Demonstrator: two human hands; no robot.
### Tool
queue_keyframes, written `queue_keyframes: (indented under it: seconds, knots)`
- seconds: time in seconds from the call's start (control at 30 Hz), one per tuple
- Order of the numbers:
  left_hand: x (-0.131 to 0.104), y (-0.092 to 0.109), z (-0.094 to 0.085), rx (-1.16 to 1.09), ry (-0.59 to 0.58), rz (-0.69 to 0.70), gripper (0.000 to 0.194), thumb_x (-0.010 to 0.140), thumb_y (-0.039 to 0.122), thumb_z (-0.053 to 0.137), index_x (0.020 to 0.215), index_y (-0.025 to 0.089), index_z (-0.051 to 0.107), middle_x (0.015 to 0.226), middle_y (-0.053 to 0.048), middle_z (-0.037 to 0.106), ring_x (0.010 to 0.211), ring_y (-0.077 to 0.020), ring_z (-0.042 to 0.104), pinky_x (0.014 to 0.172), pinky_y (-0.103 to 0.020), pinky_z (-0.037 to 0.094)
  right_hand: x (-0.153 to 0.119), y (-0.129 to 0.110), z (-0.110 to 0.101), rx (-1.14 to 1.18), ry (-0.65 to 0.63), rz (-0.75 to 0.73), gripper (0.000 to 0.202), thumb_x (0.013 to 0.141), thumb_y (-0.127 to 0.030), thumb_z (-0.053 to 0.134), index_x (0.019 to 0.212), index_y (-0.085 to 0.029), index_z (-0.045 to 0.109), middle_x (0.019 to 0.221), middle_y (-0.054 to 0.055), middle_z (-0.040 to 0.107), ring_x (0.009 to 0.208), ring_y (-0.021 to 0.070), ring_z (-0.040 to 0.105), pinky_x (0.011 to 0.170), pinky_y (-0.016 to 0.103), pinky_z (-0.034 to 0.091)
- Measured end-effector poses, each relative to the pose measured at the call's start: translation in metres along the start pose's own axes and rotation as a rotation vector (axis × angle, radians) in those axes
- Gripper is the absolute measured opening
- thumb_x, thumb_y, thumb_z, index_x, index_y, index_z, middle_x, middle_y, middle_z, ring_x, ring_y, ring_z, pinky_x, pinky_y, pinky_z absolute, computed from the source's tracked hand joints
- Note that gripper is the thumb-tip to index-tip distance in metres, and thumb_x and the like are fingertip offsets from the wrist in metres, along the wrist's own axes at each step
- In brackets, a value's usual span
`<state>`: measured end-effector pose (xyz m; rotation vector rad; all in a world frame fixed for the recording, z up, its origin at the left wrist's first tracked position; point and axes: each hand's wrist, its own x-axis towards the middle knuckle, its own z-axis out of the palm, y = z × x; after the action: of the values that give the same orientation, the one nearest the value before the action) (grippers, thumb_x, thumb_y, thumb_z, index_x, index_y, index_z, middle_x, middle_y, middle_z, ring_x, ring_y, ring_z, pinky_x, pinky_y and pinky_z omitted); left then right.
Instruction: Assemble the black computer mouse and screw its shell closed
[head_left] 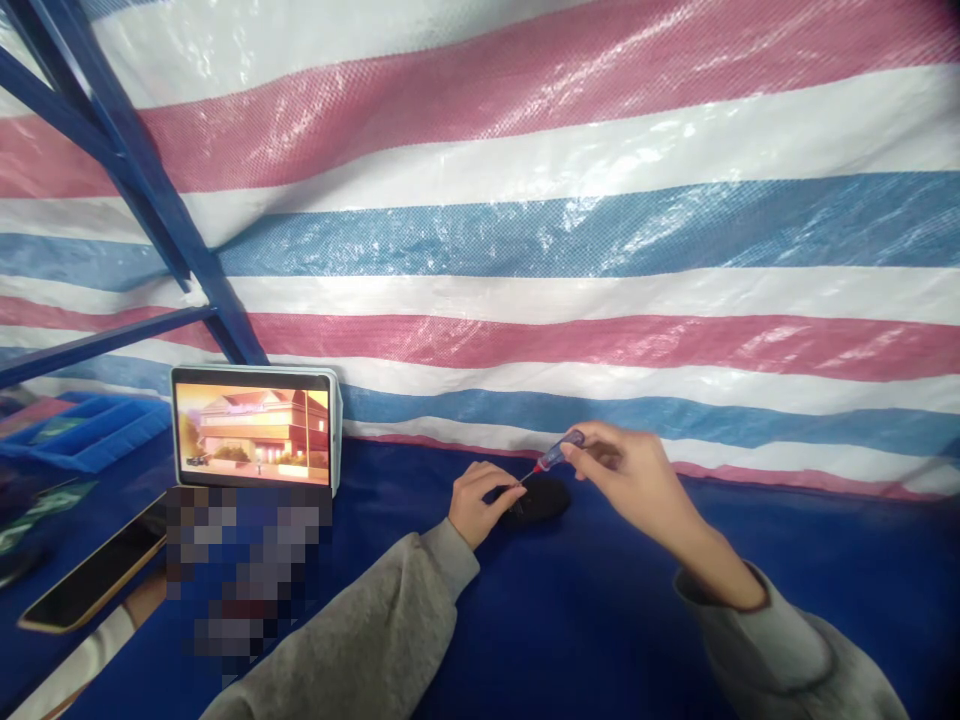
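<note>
My right hand (626,470) is closed around the clear bluish handle of a small screwdriver (553,456) with a red collar. Its thin shaft slants down to the left, and the tip ends at the fingertips of my left hand (480,500). The thumb and forefinger of that hand are pinched together; whatever lies between them is too small to make out. Just under and beside these fingers, a dark rounded object (546,500), shaped somewhat like a computer mouse, rests on the blue table surface (570,630). Part of it is hidden by my left fingers.
A tablet (255,430) in a pale case stands left, showing a cartoon house. Nearer, another person's sleeve (97,650) and hand show beside a phone (97,570). Blue compartment trays (112,435) lie far left. Blue metal bars (150,200) and a striped tarp (525,240) rise behind.
</note>
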<state>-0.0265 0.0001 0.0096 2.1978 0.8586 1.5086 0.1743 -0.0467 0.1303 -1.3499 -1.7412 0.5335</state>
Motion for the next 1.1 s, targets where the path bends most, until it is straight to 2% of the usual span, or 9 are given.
queue_keyframes:
  seconds: [0.3,0.57,0.67,0.8,0.93,1.1]
  knots:
    - [0.0,-0.001,0.002,0.053,-0.047,0.053,0.025,0.087,0.037,0.065,0.071,0.018,0.066,0.07,-0.003,0.069,0.066,-0.0157,0.061,0.069,-0.031,0.042,-0.004,-0.008,-0.001,-0.169,-0.003,-0.078,0.02,0.084,-0.036,0.058,0.083,-0.019,0.069,0.068,0.0,0.071,0.059,0.0136,0.063,0.058,0.024,0.049]
    - [-0.002,0.001,0.001,0.084,-0.089,0.092,0.025,0.087,0.037,0.064,0.071,0.018,0.066,0.07,-0.003,0.068,0.067,-0.0158,0.06,0.07,-0.031,0.042,-0.005,-0.013,-0.001,-0.23,-0.102,-0.139,0.02,0.086,-0.034,0.053,0.082,-0.023,0.069,0.071,-0.001,0.071,0.058,0.0137,0.062,0.059,0.025,0.049]
    - [-0.001,0.002,0.0,0.128,-0.152,0.026,0.024,0.085,0.043,0.065,0.086,0.019,0.067,0.084,-0.004,0.069,0.08,-0.0189,0.062,0.077,-0.033,0.043,-0.005,-0.012,-0.003,-0.277,-0.058,-0.13,0.019,0.085,-0.036,0.054,0.082,-0.022,0.068,0.066,-0.001,0.069,0.055,0.014,0.061,0.058,0.026,0.048]
    - [0.0,0.005,0.0,0.207,-0.327,-0.012,0.048,0.073,0.052,0.074,0.109,0.022,0.062,0.11,-0.007,0.065,0.099,-0.0239,0.06,0.088,-0.037,0.042,-0.002,-0.011,-0.012,-0.316,0.028,-0.073,0.02,0.084,-0.039,0.054,0.085,-0.022,0.065,0.063,-0.001,0.067,0.055,0.0145,0.062,0.057,0.026,0.048]
    - [-0.001,0.003,0.002,0.225,-0.432,0.047,0.042,0.08,0.039,0.07,0.117,0.023,0.06,0.121,-0.008,0.061,0.109,-0.0258,0.057,0.095,-0.041,0.04,0.002,-0.008,-0.022,-0.348,0.058,-0.022,0.019,0.083,-0.038,0.053,0.086,-0.022,0.063,0.063,-0.001,0.069,0.058,0.0163,0.067,0.061,0.026,0.049]
    - [-0.004,-0.001,0.003,0.204,-0.445,0.065,0.035,0.087,0.033,0.062,0.121,0.026,0.061,0.13,-0.008,0.057,0.115,-0.0261,0.055,0.098,-0.044,0.039,0.003,-0.002,-0.022,-0.439,0.072,-0.038,0.017,0.083,-0.034,0.052,0.086,-0.022,0.064,0.063,-0.001,0.07,0.059,0.0172,0.068,0.062,0.026,0.048]
